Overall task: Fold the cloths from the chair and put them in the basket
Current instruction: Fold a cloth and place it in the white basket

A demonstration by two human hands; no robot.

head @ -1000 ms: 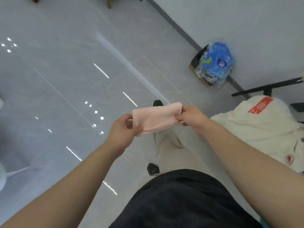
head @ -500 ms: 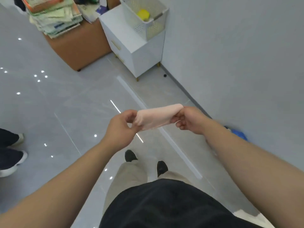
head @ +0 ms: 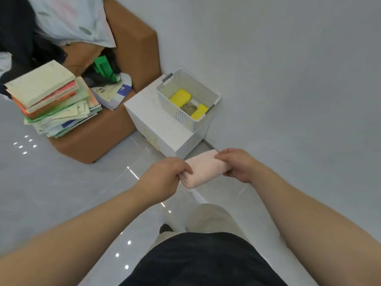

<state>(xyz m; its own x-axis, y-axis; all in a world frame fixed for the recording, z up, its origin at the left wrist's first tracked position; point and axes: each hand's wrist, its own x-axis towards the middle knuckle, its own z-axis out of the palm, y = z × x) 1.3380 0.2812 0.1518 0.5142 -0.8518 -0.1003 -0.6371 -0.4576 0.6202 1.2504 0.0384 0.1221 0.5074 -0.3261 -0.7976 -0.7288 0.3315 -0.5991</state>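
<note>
Your left hand (head: 165, 178) and right hand (head: 237, 165) each pinch one end of the folded pink cloth (head: 203, 171), held in the air in front of the white cabinet (head: 162, 129). The basket (head: 186, 98) sits on that cabinet with two yellow cloths (head: 179, 97) inside.

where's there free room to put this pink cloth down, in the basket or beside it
Inside the basket it is crowded: two yellow cloths with a grey item between them, so the pink cloth would lie on top. Bare room is the white cabinet top, between the basket and the cabinet's front edge. The brown seat is packed with books.
</note>
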